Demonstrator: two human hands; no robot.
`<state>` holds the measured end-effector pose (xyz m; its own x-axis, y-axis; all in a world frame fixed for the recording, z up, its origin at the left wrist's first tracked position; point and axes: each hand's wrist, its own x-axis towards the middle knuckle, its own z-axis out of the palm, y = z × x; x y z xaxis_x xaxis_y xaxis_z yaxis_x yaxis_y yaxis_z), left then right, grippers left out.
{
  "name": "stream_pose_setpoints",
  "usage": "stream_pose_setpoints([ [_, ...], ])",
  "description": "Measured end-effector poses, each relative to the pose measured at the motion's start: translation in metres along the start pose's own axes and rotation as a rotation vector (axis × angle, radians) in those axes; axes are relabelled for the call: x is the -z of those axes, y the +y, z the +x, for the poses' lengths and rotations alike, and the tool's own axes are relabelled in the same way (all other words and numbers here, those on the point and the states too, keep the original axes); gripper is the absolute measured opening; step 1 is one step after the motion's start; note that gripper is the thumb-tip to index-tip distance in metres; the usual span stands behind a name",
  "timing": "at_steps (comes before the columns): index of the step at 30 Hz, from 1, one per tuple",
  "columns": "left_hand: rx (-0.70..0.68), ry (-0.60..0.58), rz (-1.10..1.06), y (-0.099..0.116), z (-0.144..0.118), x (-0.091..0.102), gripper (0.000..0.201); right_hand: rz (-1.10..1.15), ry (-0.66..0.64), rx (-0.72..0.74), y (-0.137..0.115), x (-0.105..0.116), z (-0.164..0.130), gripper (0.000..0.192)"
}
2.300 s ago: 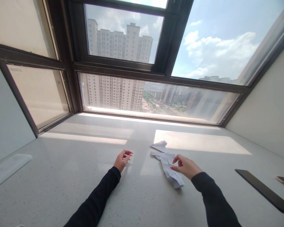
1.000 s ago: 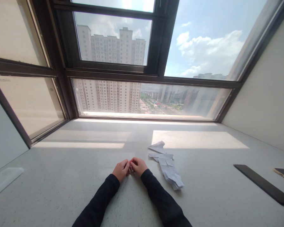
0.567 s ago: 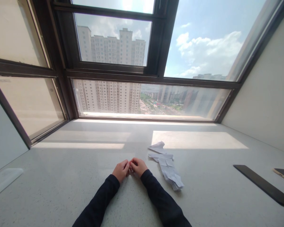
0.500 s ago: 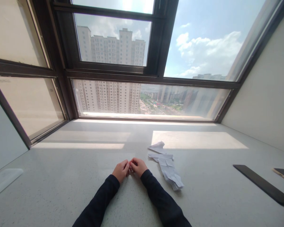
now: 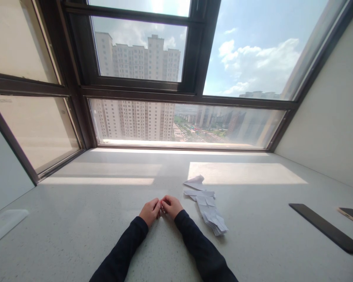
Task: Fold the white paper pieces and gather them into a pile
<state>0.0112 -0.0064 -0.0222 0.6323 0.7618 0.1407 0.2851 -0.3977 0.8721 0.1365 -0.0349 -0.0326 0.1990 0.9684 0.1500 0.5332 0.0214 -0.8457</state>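
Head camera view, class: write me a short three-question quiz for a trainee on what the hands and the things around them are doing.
1. True or false: the left hand and the right hand meet at the fingertips over the countertop.
2. The fanned row of white paper slips lies on which side of the hands? A) right B) left C) under them
3. Fill in: the long flat thing near the right edge is ____ in colour.

Key: 1 true. 2 A. 3 dark, nearly black. Whether the fingers pinch anything is too small to tell.
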Motion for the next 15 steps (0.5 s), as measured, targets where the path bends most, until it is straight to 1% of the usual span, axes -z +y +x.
stream_pose_setpoints([
  [9,0.008,-0.003,-0.005,-0.0015,0.0006,0.0003,0.029,0.009,-0.016,-0.011,-0.0016,0.0009,-0.0002,0.013],
  [15,0.014,-0.010,0.002,-0.0011,0.0020,0.0010,0.028,-0.011,-0.004,-0.004,-0.0003,-0.0004,0.0004,0.012],
])
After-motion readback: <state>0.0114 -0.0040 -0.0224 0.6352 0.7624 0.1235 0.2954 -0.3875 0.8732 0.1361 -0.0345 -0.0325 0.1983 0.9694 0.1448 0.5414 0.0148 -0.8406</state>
